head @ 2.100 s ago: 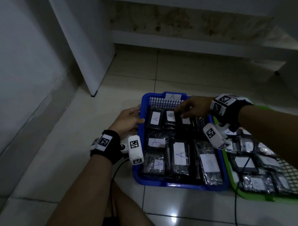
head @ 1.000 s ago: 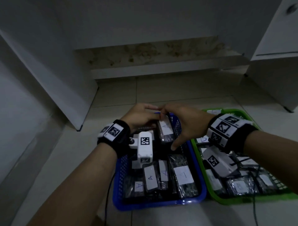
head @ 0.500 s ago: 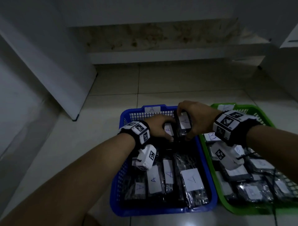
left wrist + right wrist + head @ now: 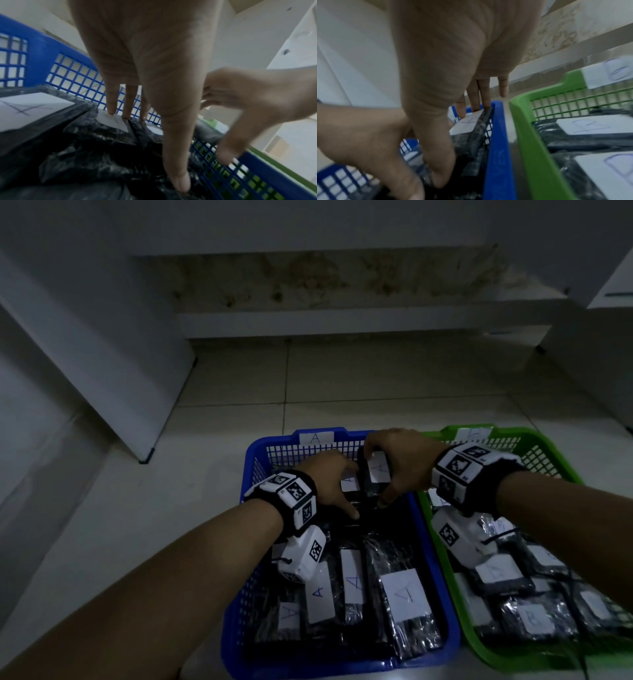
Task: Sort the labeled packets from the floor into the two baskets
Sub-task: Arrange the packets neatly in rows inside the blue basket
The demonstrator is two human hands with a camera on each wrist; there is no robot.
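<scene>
Nearest me, crinkly black plastic-wrapped packets [image 4: 404, 607] with white paper labels marked A lie flat, filling the near end of the blue basket [image 4: 236, 604], a rigid plastic grid. Just beside it on my right, the green basket [image 4: 555, 460] holds its own labelled packets. Toward the blue basket's far edge, my left hand [image 4: 329, 484] presses straight fingers on a packet, while my right hand [image 4: 400, 463] grips an upright A packet [image 4: 376, 472]. I judge I'm slotting it in; next, lower and release.

Green basket [image 4: 561, 460] label blurred, unreadable
</scene>
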